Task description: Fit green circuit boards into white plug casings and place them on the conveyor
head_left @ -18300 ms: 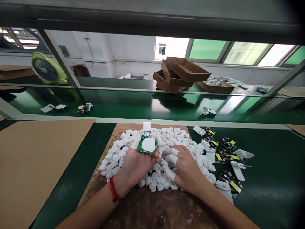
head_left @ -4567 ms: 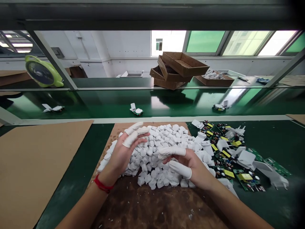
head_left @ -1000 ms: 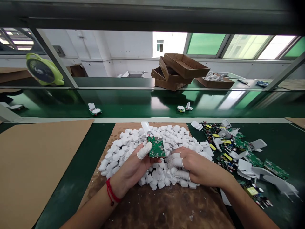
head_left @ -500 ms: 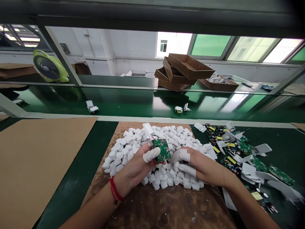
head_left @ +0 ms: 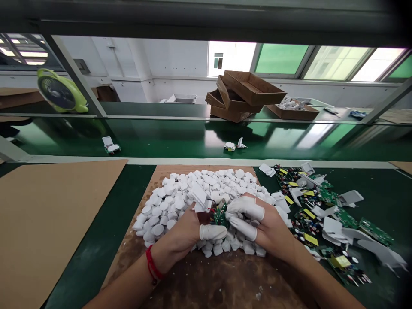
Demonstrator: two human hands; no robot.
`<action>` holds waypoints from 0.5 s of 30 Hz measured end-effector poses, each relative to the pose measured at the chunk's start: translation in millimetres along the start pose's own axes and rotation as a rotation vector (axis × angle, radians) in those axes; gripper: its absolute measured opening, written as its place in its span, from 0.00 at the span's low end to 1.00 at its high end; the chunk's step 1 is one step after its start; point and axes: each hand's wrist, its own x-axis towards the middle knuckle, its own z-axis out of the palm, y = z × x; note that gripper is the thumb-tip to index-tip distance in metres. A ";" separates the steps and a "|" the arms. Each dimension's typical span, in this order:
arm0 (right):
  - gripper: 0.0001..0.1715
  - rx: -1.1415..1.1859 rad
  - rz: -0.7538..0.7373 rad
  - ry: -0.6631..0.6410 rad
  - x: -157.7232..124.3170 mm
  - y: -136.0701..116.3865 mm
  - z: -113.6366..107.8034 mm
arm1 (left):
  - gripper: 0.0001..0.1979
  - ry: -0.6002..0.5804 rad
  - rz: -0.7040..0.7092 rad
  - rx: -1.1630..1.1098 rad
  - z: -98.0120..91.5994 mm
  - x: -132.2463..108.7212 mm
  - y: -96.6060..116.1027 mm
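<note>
A small green circuit board (head_left: 220,214) with red wires and a white plastic cover (head_left: 198,197) hangs between my hands over the pile of white caps (head_left: 170,201). My left hand (head_left: 193,227), with a white finger cot on the thumb and a red bracelet at the wrist, grips the board from the left. My right hand (head_left: 257,216), in white finger cots, pinches the board's right edge. The board is tilted, partly hidden by the fingers.
Circuit boards with white covers (head_left: 309,197) lie heaped on the right. A cardboard sheet (head_left: 58,206) covers the left side. Behind, a green conveyor (head_left: 167,137) carries small assemblies; stacked brown boxes (head_left: 254,88) and a green fan (head_left: 61,91) stand beyond.
My right hand has closed on the board, which has turned from flat-facing to tilted. The white cover now stands nearer my left fingers. The conveyor's assemblies have shifted left.
</note>
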 end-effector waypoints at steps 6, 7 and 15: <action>0.10 -0.013 -0.063 0.123 3.1 -5.1 4.6 | 0.22 0.000 0.016 0.050 1.7 -1.2 -1.8; 0.11 0.001 -0.046 0.153 2.5 -6.7 3.5 | 0.23 0.001 0.002 0.044 2.2 -2.0 -2.0; 0.09 0.128 -0.077 0.183 0.7 -5.1 6.8 | 0.22 0.006 -0.025 0.062 2.5 -6.2 -2.5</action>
